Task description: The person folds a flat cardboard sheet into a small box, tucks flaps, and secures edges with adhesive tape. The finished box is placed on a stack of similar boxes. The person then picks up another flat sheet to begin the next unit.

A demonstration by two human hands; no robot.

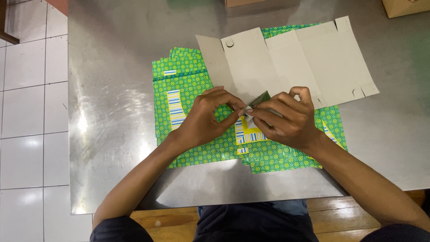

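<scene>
A flat unfolded carton blank point(291, 62) lies grey side up on the steel table point(112, 112), across a stack of green patterned carton blanks point(188, 89). My left hand point(204, 118) and my right hand point(289, 121) meet at the blank's near edge. Both pinch a small flap point(260, 99) there, bent up so its green printed side shows. Thumbs and forefingers nearly touch each other. The stack below shows yellow panels with blue stripes point(248, 134).
A brown cardboard box corner point(405, 6) sits at the far right edge, another box point(242, 2) at the far middle. White floor tiles point(27, 112) lie left of the table. A wooden bench point(331, 210) runs below the table's near edge.
</scene>
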